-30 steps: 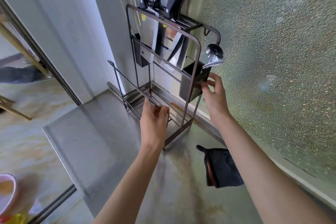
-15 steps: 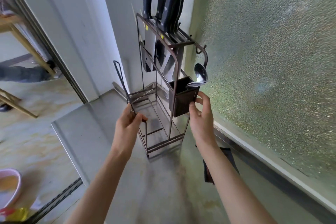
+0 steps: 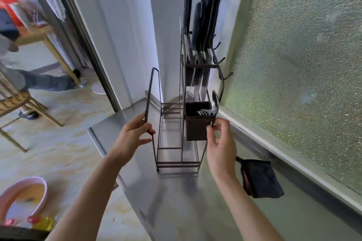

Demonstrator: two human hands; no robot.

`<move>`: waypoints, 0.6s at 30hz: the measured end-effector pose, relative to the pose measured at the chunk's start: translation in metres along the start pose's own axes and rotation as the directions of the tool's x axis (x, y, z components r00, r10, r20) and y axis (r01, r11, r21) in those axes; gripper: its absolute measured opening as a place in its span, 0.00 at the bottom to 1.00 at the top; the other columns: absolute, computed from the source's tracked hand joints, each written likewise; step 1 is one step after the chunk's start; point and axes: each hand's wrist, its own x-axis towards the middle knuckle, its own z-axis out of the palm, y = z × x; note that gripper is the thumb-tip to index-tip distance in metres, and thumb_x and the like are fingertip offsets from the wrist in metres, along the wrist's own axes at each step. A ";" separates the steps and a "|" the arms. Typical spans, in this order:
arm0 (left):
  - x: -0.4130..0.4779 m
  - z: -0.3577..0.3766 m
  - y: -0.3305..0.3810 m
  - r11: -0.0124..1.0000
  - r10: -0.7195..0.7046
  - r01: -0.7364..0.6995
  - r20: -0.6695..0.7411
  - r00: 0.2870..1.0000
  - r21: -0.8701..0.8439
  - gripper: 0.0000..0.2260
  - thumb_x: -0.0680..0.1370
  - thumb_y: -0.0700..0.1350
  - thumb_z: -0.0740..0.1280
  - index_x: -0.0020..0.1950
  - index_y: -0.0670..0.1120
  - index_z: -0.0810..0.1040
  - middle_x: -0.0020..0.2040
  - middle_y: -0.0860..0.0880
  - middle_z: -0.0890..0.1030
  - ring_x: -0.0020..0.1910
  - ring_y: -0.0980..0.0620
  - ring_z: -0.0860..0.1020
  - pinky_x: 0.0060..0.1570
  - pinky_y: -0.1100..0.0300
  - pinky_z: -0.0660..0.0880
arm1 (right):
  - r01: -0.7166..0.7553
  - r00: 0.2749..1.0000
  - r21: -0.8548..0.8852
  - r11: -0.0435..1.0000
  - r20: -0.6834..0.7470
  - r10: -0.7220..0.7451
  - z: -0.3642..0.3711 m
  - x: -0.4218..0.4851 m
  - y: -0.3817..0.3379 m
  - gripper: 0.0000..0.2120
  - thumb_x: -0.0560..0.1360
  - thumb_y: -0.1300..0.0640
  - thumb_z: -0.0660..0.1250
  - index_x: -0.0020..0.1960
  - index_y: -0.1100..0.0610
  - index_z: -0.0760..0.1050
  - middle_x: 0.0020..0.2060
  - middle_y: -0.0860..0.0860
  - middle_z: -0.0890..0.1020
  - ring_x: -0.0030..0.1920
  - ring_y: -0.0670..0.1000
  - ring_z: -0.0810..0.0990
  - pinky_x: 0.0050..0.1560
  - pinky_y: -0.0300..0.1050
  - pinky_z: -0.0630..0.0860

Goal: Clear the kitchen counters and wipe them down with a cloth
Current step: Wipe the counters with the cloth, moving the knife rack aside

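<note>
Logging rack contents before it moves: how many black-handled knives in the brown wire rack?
3, slotted atop the brown wire rack: thin black knife handle left, lower black handle middle, broad black handle right. They overlap; more may be hidden.

A frosted window [image 3: 293,64] glows beside a white wall [image 3: 121,25]; marbled floor [image 3: 58,143], wooden chair [image 3: 15,101] left.
</note>
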 end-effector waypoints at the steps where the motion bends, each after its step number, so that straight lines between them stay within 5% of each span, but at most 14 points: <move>1: 0.000 -0.003 0.001 1.000 0.005 -0.005 0.027 1.000 -0.005 0.18 0.79 0.37 0.60 0.70 0.44 0.68 0.32 0.54 0.77 0.40 0.57 0.79 0.51 0.47 0.75 | -0.008 1.000 -0.017 1.000 -0.024 0.007 0.002 -0.003 -0.001 0.09 0.79 0.56 0.61 0.58 0.57 0.70 0.50 0.49 0.79 0.43 0.50 0.79 0.41 0.38 0.67; 6: 0.001 -0.021 0.005 0.999 0.024 -0.018 0.120 0.993 -0.050 0.16 0.79 0.37 0.60 0.56 0.59 0.73 0.32 0.53 0.76 0.44 0.51 0.77 0.53 0.46 0.74 | -0.049 0.992 -0.082 0.995 -0.120 0.039 0.018 -0.020 -0.014 0.11 0.79 0.56 0.61 0.59 0.58 0.71 0.51 0.49 0.80 0.43 0.50 0.78 0.42 0.39 0.67; 14: -0.001 -0.056 0.006 0.987 0.127 -0.143 0.180 0.975 0.078 0.13 0.80 0.39 0.59 0.55 0.58 0.73 0.40 0.47 0.76 0.45 0.53 0.77 0.53 0.54 0.74 | -0.060 0.964 -0.147 0.987 -0.266 0.019 0.052 -0.050 -0.039 0.09 0.79 0.57 0.62 0.57 0.59 0.72 0.49 0.50 0.80 0.40 0.51 0.78 0.35 0.36 0.62; 16: -0.003 -0.050 -0.002 0.962 0.196 -0.213 0.109 0.975 0.172 0.12 0.80 0.42 0.60 0.62 0.51 0.72 0.46 0.49 0.77 0.48 0.55 0.75 0.56 0.55 0.72 | -0.059 0.967 -0.122 0.991 -0.252 0.027 0.050 -0.051 -0.038 0.10 0.79 0.56 0.62 0.58 0.57 0.71 0.50 0.50 0.79 0.42 0.50 0.79 0.36 0.34 0.64; 18: -0.013 -0.041 -0.018 0.920 0.273 -0.240 -0.067 0.960 0.311 0.20 0.79 0.46 0.61 0.71 0.45 0.63 0.57 0.50 0.71 0.55 0.56 0.71 0.60 0.57 0.67 | -0.038 0.985 -0.050 0.998 -0.173 0.029 0.047 -0.056 -0.030 0.11 0.78 0.55 0.62 0.60 0.56 0.71 0.52 0.51 0.79 0.46 0.49 0.80 0.42 0.32 0.69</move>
